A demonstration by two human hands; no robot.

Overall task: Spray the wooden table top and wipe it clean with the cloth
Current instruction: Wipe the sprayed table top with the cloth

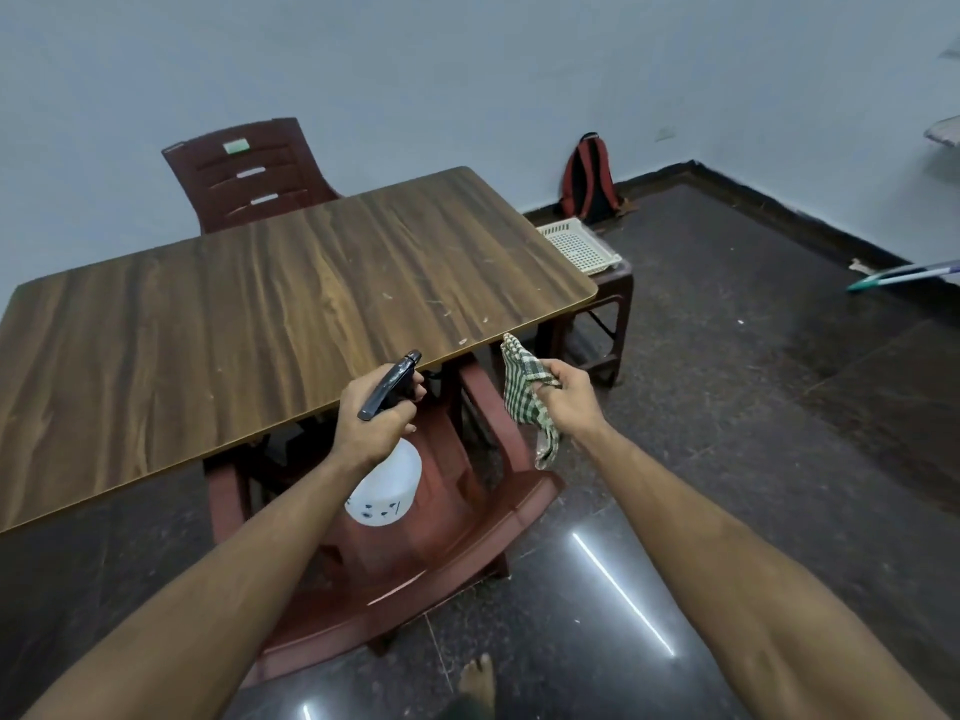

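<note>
- The table top [291, 309] spreads ahead of both hands and off to the left; its near edge sits just past the knuckles. Pale specks and scratches dot the end ahead of the right hand.
- The left hand [371, 418] is wrapped round the neck of the spray bottle [387, 483], fingers at the dark trigger head, whose nozzle points at the table edge. The white body hangs below the hand.
- The right hand [563, 394] pinches a checked cloth [527, 394], which dangles loose, off the table.
- No wet patch shows on the wood, so this looks like the spraying step, about to begin.
- Next move likely calls for squeezing the trigger over the wood, then bringing the cloth across.
- A red chair [431, 537] stands below the hands, another beyond the table, and a white tray [579, 244] on a stool further out.
</note>
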